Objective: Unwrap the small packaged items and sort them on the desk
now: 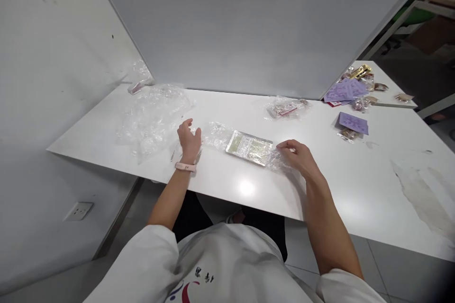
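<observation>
A flat silver-and-green foil pouch (250,147) with a printed white label lies on the white table, with clear plastic wrap (217,135) around it and spreading out to both sides. My right hand (296,154) pinches the crumpled plastic at the pouch's right end. At the other end, my left hand (189,141) is just beyond the wrap, thumb and fingers apart and slightly curled, with nothing visible in it. A pink band circles the left wrist. Crumpled clear plastic also shows beneath that wrist.
A large heap of clear plastic (152,113) lies at the table's left. A clear packet (286,108) rests near the grey partition (227,28). Rightward are a purple card (353,123) on a small packet and a pile of purple cards (344,90) with packets.
</observation>
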A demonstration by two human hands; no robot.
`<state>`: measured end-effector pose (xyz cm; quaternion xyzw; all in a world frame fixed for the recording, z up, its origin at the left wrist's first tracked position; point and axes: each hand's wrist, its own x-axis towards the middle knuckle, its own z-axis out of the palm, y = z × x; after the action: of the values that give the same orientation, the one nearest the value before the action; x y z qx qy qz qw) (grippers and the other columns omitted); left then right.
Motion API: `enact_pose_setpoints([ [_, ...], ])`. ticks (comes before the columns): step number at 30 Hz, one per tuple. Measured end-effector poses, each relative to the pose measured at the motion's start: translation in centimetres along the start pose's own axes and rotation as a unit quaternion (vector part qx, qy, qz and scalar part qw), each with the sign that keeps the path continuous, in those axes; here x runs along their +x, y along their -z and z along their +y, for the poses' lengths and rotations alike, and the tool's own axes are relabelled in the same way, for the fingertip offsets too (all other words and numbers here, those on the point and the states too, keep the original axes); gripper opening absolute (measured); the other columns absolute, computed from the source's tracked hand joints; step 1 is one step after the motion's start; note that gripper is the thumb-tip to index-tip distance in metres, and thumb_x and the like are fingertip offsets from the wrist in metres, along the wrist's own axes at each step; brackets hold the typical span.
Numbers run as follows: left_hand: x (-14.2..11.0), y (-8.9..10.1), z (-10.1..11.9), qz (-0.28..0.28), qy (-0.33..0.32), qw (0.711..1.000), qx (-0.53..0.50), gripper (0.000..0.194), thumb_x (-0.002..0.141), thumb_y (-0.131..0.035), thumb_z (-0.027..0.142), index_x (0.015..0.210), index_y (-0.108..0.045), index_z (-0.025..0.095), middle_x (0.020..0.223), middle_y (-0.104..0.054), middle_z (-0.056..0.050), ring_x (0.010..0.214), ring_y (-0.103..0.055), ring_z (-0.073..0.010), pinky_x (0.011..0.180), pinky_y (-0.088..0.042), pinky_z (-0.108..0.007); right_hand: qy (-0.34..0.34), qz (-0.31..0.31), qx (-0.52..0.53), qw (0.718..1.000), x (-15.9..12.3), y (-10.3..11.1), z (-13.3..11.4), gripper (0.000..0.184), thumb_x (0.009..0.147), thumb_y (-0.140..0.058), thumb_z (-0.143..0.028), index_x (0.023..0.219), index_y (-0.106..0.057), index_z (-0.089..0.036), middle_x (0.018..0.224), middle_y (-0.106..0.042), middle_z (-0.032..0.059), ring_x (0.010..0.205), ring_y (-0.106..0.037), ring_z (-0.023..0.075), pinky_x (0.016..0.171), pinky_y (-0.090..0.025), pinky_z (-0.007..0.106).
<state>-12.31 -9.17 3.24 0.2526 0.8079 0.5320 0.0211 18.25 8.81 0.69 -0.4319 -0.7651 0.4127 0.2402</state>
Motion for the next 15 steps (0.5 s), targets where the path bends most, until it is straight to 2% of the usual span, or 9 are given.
enact_pose_setpoints([
  [1, -1.1, 0.2, 0.8, -0.01, 0.003, 1.0, -0.009, 0.03, 0.081, -0.064, 0.023, 0.111, -0.062, 0.02, 0.106, -0.065, -0.009, 0.091, -0.06, -0.0191, 0.077, -0.049, -0.031, 0.031, 0.034, 0.013, 0.999, -0.1, -0.1, -0.4, 0.017, 0.078, -0.058, -0.03, 0.083, -0.073, -0.025, 0.095, -0.072, 0.0032, 0.089, -0.062, 0.0225, 0.077, -0.047, 0.035],
  [2, -2.4, 0.4, 1.6, -0.055, 0.025, 0.997, -0.039, 0.029, 0.083, -0.064, 0.026, 0.112, -0.062, 0.019, 0.106, -0.067, -0.01, 0.09, -0.061, -0.0196, 0.077, -0.05, -0.032, 0.065, 0.062, 0.027, 0.996, -0.3, -0.2, -1.1, 0.017, 0.08, -0.058, -0.031, 0.085, -0.074, -0.026, 0.101, -0.072, 0.0036, 0.099, -0.062, 0.024, 0.083, -0.047, 0.038],
  [3, -3.7, 0.6, 2.5, -0.133, 0.063, 0.985, -0.088, 0.03, 0.086, -0.064, 0.032, 0.113, -0.062, 0.019, 0.103, -0.068, -0.011, 0.088, -0.063, -0.0202, 0.074, -0.052, -0.033, 0.102, 0.074, 0.041, 0.991, -0.6, -0.2, -1.9, 0.016, 0.083, -0.059, -0.031, 0.086, -0.073, -0.026, 0.103, -0.072, 0.0035, 0.103, -0.061, 0.0245, 0.088, -0.046, 0.039],
  [4, -5.1, 0.8, 3.3, -0.223, 0.113, 0.957, -0.147, 0.036, 0.088, -0.064, 0.038, 0.118, -0.061, 0.018, 0.103, -0.07, -0.013, 0.086, -0.065, -0.0212, 0.072, -0.053, -0.033, 0.143, 0.068, 0.051, 0.986, -1.0, -0.1, -3.0, 0.015, 0.085, -0.058, -0.03, 0.086, -0.073, -0.027, 0.102, -0.073, 0.0032, 0.103, -0.062, 0.0241, 0.09, -0.045, 0.041],
  [6, -7.3, 1.1, 4.6, -0.358, 0.209, 0.872, -0.26, 0.056, 0.089, -0.063, 0.053, 0.132, -0.052, 0.02, 0.113, -0.069, -0.017, 0.089, -0.068, -0.0251, 0.072, -0.056, -0.038, 0.236, 0.016, 0.047, 0.97, -2.4, -0.1, -5.3, 0.015, 0.089, -0.058, -0.026, 0.089, -0.072, -0.028, 0.097, -0.073, 0.0026, 0.096, -0.064, 0.0225, 0.091, -0.045, 0.042],
  [7, -8.2, 1.3, 5.0, -0.391, 0.242, 0.834, -0.305, 0.065, 0.088, -0.06, 0.061, 0.138, -0.047, 0.022, 0.119, -0.068, -0.018, 0.093, -0.069, -0.0272, 0.073, -0.058, -0.04, 0.286, -0.02, 0.03, 0.957, -3.3, -0.2, -6.5, 0.015, 0.089, -0.058, -0.023, 0.089, -0.072, -0.028, 0.096, -0.074, 0.0026, 0.093, -0.064, 0.0222, 0.09, -0.045, 0.042],
  [9, -9.1, 1.8, 5.2, -0.407, 0.274, 0.792, -0.362, 0.072, 0.087, -0.053, 0.071, 0.14, -0.045, 0.022, 0.12, -0.066, -0.018, 0.094, -0.068, -0.0286, 0.075, -0.058, -0.044, 0.372, -0.097, -0.014, 0.923, -5.3, -0.7, -8.6, 0.018, 0.089, -0.056, -0.017, 0.091, -0.071, -0.027, 0.104, -0.074, 0.0034, 0.094, -0.063, 0.023, 0.089, -0.046, 0.044],
  [12, -9.4, 2.2, 4.6, -0.403, 0.263, 0.802, -0.354, 0.066, 0.088, -0.056, 0.065, 0.134, -0.051, 0.018, 0.106, -0.068, -0.013, 0.086, -0.066, -0.0238, 0.071, -0.057, -0.037, 0.439, -0.219, -0.061, 0.869, -7.8, -2.3, -10.2, 0.024, 0.088, -0.051, -0.01, 0.093, -0.071, -0.024, 0.128, -0.068, 0.0046, 0.117, -0.057, 0.0266, 0.096, -0.045, 0.048],
  [15, -9.6, 1.6, 3.5, -0.372, 0.221, 0.859, -0.275, 0.061, 0.082, -0.071, 0.032, 0.138, -0.05, 0.018, 0.105, -0.067, -0.008, 0.086, -0.064, -0.0192, 0.073, -0.054, -0.029, 0.431, -0.352, -0.078, 0.827, -8.9, -3.8, -9.8, 0.024, 0.091, -0.054, -0.015, 0.106, -0.07, -0.024, 0.146, -0.055, 0.0039, 0.136, -0.045, 0.0274, 0.11, -0.04, 0.049],
])
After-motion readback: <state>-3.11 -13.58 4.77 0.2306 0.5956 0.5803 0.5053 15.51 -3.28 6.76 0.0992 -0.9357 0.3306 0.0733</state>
